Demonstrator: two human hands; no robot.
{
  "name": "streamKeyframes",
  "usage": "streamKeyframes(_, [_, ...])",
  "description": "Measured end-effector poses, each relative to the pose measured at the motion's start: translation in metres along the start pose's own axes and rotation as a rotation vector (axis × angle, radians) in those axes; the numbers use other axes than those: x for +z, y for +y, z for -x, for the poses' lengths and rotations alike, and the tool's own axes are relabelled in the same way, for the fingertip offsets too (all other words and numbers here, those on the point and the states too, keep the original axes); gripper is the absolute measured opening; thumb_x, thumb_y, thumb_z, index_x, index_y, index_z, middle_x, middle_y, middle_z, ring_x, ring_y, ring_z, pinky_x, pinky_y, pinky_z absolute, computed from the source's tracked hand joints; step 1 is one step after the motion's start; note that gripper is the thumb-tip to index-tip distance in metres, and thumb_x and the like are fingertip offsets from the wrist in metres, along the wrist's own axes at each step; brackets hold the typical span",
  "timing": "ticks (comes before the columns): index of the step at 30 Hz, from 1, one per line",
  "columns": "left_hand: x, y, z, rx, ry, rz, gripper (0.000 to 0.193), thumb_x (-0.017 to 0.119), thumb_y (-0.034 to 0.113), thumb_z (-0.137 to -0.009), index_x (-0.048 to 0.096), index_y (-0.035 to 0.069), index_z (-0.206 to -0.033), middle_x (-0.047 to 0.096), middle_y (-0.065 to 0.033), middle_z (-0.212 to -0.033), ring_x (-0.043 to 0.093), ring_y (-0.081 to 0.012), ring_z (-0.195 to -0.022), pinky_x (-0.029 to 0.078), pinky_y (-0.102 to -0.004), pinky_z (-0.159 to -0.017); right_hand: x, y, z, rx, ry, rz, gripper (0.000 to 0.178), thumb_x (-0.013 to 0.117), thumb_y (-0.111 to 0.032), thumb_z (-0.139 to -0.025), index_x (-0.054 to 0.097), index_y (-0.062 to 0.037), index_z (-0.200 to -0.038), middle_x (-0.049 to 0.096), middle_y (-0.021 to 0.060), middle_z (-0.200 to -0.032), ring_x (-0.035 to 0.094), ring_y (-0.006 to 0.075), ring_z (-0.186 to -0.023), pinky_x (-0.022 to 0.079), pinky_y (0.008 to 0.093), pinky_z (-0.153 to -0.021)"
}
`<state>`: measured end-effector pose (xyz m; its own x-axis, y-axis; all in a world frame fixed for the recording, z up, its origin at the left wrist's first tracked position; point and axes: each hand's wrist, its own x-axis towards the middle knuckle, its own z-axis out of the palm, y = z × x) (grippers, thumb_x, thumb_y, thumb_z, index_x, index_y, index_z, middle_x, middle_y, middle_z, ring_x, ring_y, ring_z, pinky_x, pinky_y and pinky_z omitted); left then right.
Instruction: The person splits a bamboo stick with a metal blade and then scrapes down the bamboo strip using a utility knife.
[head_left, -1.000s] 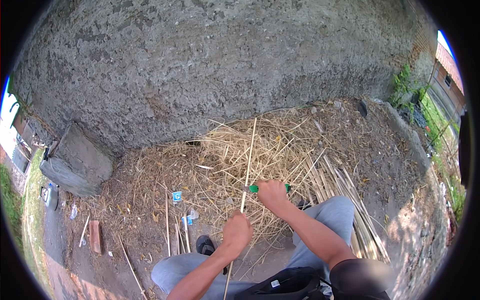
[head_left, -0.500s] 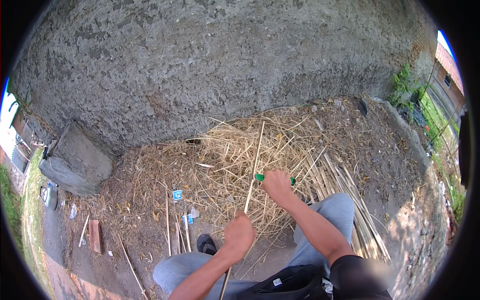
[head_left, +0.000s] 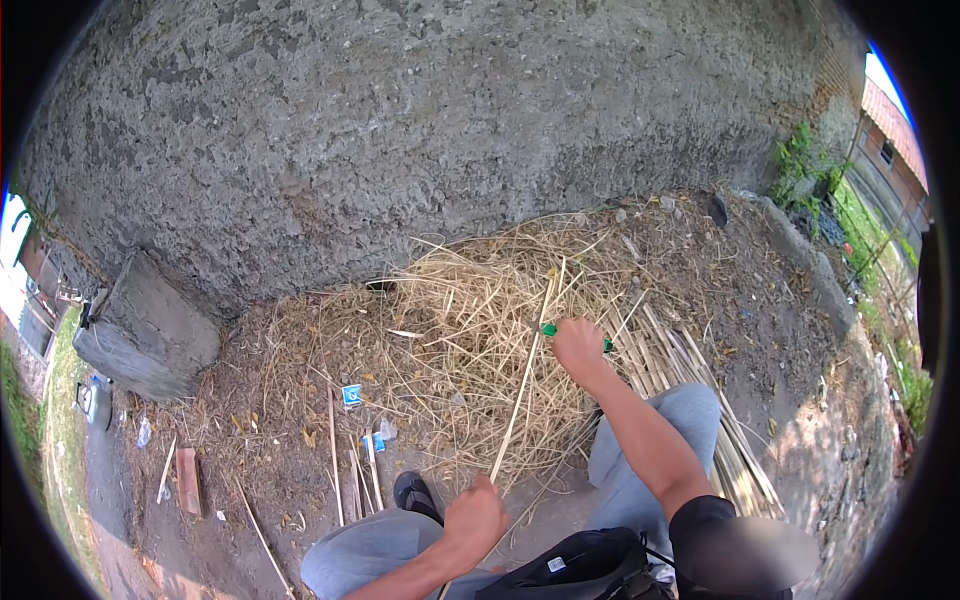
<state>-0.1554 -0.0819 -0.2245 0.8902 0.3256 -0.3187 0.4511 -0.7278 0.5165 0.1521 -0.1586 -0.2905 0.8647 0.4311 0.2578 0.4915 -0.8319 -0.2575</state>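
Observation:
A long, thin bamboo strip (head_left: 522,400) slants away from me over the pile of shavings. My left hand (head_left: 475,518) is closed around its near part, between my knees. My right hand (head_left: 580,352) grips a green-handled knife (head_left: 548,329) in a fist, close to the strip's far end. The knife's front end meets the strip there; its blade is too small to make out clearly. Near that spot, a thin sliver stands apart from the strip's tip. Beneath both hands spreads a heap of pale curled shavings (head_left: 470,330).
Split bamboo strips (head_left: 735,455) lie bundled beside my right knee, and several short sticks (head_left: 335,450) lie left of my sandalled foot (head_left: 415,492). A rough grey wall (head_left: 420,130) rises behind the heap. A concrete block (head_left: 150,325) and a brick (head_left: 188,480) are at left.
My right hand with the knife has moved farther away and to the right along the strip. My left hand has come nearer to me, drawing the strip back, so the hands are wider apart.

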Motion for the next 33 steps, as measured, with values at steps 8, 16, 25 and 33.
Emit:
streamKeyframes(8, [0.003,-0.036,0.016,0.002,0.064,-0.021,0.023,0.051,0.016,-0.089,0.051,-0.007,-0.087,0.060,-0.0284,-0.065,0.062,-0.0471,-0.063,0.051,-0.0547,-0.061,0.031,0.011,-0.048,-0.031,-0.188,0.174,0.014,0.058,-0.011,-0.084,0.070,-0.0043,-0.085,0.068,0.0166,-0.083,0.070,0.0323,-0.081,0.056,0.0405,-0.067])
streamKeyframes(16, [-0.006,-0.067,0.007,-0.094,-0.042,0.222,0.029,0.059,0.022,-0.087,0.053,-0.005,-0.097,0.063,-0.0241,-0.072,0.065,-0.0385,-0.067,0.052,-0.0458,-0.065,0.005,0.071,-0.073,0.121,-0.374,0.279,0.019,0.063,-0.009,-0.080,0.068,-0.0018,-0.097,0.067,0.0176,-0.106,0.066,0.0318,-0.099,0.054,0.0422,-0.082])
streamKeyframes(25, [-0.051,-0.022,-0.030,-0.277,-0.243,1.122,0.036,0.036,0.039,-0.103,0.041,0.007,-0.119,0.044,-0.0014,-0.070,0.035,-0.0061,-0.048,0.030,-0.0233,-0.039,-0.096,-0.023,-0.017,-0.078,-0.299,-0.119,0.013,0.060,-0.013,-0.078,0.068,-0.0033,-0.082,0.066,0.0214,-0.079,0.067,0.0359,-0.076,0.054,0.0449,-0.073])
streamKeyframes(33, [-0.047,-0.008,-0.054,-0.241,-0.331,1.235,0.036,0.031,0.035,-0.105,0.047,0.003,-0.112,0.048,-0.0033,-0.072,0.036,-0.0062,-0.047,0.035,-0.0226,-0.040,-0.073,-0.033,0.037,-0.196,-0.160,-0.451,0.010,0.060,-0.012,-0.074,0.066,-0.0044,-0.073,0.060,0.0199,-0.059,0.062,0.0370,-0.059,0.052,0.0460,-0.063])
